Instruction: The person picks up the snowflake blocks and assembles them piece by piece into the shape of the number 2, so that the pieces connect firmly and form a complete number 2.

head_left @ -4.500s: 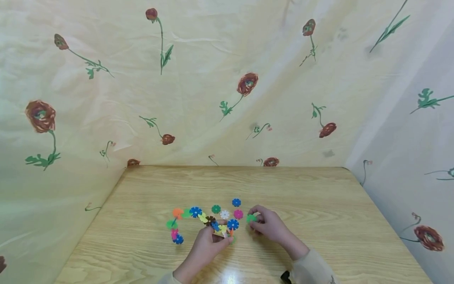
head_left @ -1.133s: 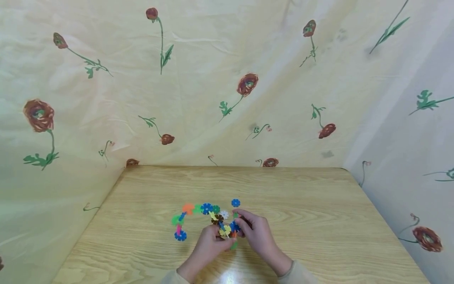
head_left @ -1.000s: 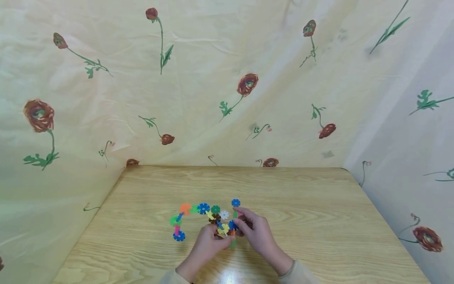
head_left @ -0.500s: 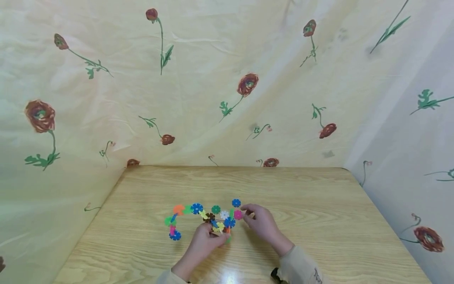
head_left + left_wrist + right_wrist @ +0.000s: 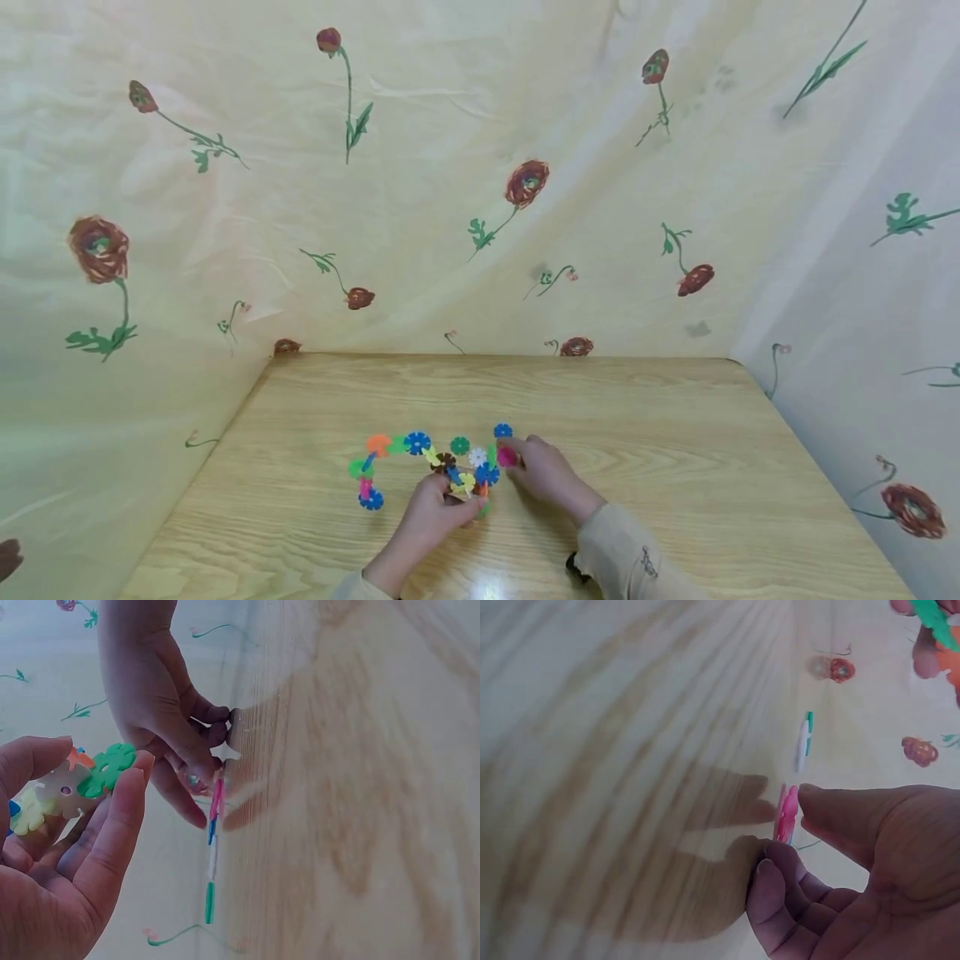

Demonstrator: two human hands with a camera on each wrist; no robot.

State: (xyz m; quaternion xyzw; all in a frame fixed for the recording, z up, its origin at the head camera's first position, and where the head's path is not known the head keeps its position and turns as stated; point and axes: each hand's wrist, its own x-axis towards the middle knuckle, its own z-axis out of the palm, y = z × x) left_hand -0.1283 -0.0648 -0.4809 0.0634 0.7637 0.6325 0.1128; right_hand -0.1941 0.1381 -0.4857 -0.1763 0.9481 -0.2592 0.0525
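My left hand (image 5: 429,515) grips one end of a chain of snowflake discs (image 5: 417,442). It curves away to the left and ends in a blue disc. In the left wrist view, a green disc (image 5: 109,769) and a pale one (image 5: 64,789) show between the left thumb and fingers. At the chain's right end, a light green disc (image 5: 492,455) sits on a blue disc (image 5: 487,473). Low over the table, my right hand (image 5: 546,473) pinches a loose pink snowflake disc (image 5: 507,456), its edge visible by the thumb in the right wrist view (image 5: 787,814).
Loose blue (image 5: 503,430), dark green (image 5: 460,446) and white (image 5: 477,457) discs lie on the wooden table (image 5: 637,417) just beyond the hands. A flower-patterned curtain (image 5: 420,208) rises behind the table and at both sides.
The green disc my right hand held earlier is now on the chain's end. My right hand has let go of it and moved to the pink disc; the left keeps its grip.
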